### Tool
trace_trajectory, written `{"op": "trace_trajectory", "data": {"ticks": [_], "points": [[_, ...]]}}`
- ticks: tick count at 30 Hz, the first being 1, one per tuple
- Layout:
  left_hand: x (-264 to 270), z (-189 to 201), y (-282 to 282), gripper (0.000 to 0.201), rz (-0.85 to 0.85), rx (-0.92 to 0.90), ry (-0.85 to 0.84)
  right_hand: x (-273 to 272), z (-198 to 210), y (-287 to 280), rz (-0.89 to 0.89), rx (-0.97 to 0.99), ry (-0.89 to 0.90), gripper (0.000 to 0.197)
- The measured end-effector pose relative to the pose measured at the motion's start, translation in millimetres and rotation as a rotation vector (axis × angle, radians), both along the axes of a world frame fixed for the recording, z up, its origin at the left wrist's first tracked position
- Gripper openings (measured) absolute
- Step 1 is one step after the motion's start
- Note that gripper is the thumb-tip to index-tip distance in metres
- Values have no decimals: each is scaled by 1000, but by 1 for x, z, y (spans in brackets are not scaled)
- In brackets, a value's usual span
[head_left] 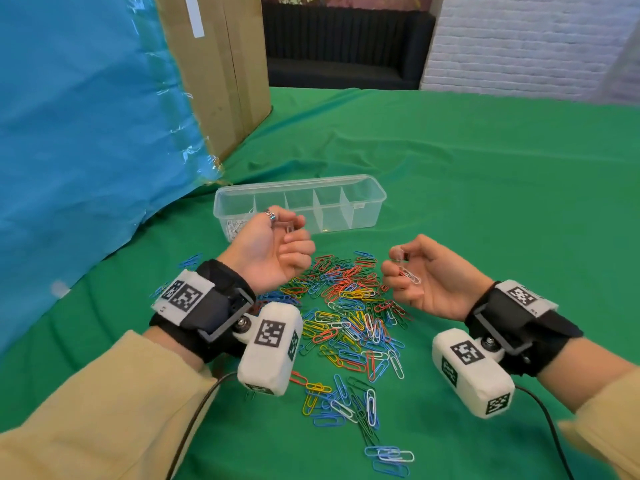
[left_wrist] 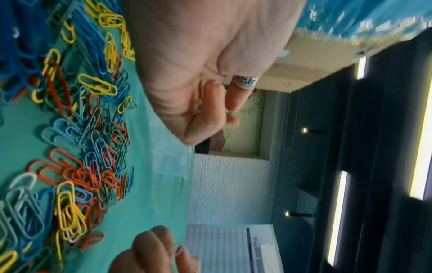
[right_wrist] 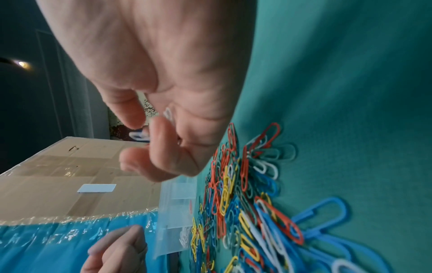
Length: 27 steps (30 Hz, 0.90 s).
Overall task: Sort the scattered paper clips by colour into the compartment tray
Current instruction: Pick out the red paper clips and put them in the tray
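Your right hand (head_left: 426, 277) pinches one white clip (head_left: 410, 276), centre right; your left hand (head_left: 273, 251) curls, its grip unclear, before one five-compartment tray (head_left: 360, 188).

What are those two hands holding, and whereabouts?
The right hand pinches a white paper clip at its upper end between thumb and fingers. The left hand seems to pinch something pale at its fingertips, too blurred to identify.

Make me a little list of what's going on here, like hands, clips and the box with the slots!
left hand: raised over the pile, pinching what looks like a white clip
right hand: holding a white paper clip
pile of clips: red, blue, yellow, green, white, mixed on the green cloth
tray: clear, white clips in the left end slot, other slots look empty
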<state>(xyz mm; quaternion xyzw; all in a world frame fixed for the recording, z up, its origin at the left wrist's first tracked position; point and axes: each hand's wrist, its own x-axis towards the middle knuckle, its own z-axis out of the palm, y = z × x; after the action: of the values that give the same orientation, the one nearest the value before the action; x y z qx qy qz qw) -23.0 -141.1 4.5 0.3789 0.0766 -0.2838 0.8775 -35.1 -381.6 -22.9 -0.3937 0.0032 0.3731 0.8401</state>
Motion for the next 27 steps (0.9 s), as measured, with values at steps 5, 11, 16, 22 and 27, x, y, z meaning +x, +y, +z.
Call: {"op": "trace_trajectory", "data": {"ticks": [5,11,16,22,27], "points": [[-14,-22,8,21,15,-73,76,-23,6,9,54,-465,-244,32],[-14,-41,25,35,10,-207,100,-59,18,26,592,-1013,-874,29],[-12,-42,29,45,2,-307,29,-77,24,34,750,-1208,-1258,11],[-11,-47,29,50,42,-328,34,-73,12,39,855,-1348,-1326,23],[-11,-52,30,52,85,-332,43,-74,8,39,747,-1433,-1360,11]]}}
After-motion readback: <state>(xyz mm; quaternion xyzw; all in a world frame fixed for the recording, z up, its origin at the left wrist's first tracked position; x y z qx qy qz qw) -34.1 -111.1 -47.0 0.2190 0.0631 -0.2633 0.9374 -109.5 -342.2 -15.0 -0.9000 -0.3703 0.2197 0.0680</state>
